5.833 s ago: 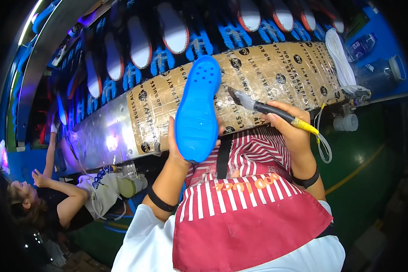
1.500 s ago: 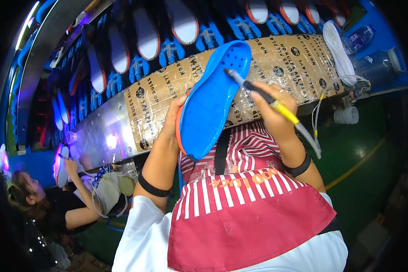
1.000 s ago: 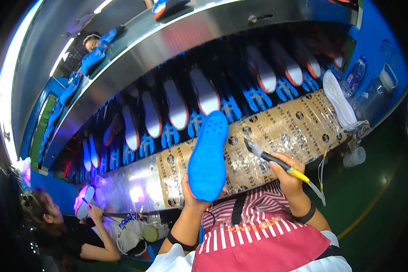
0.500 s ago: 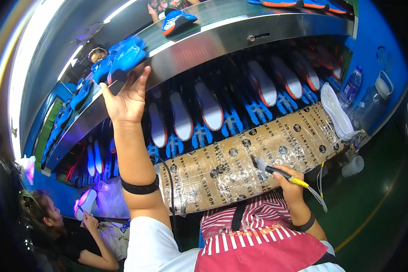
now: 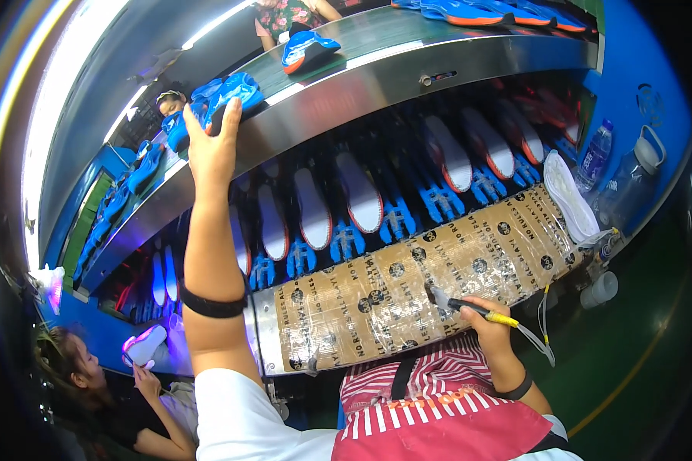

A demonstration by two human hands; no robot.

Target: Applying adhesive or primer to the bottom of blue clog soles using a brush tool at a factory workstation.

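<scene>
My left hand (image 5: 212, 146) is raised at the conveyor's near edge, its back toward me. Its thumb and fingers are spread wide around the near side of a blue shoe upper (image 5: 237, 86) with an orange edge; the fingertips partly overlap it, and whether they press on it is hard to see. My right hand (image 5: 490, 326) is closed around a black-handled brush (image 5: 469, 306) with yellow tape and a thin tube at its rear end. The brush's pale bristles are over the cardboard-covered work surface (image 5: 369, 315), toward its right half.
A metal-edged conveyor (image 5: 346, 73) crosses above, carrying more blue shoe pieces (image 5: 307, 50). Below it, white-soled shoes (image 5: 359, 192) stand in a row on a rack. At right are a white shoe sole (image 5: 569, 200), a water bottle (image 5: 594, 157) and a jug (image 5: 630, 180). A co-worker (image 5: 92, 376) sits at lower left.
My left hand has turned from palm-up to back-showing, its fingers now at the blue upper. The view has shifted slightly. My right hand still grips the brush in about the same place.
</scene>
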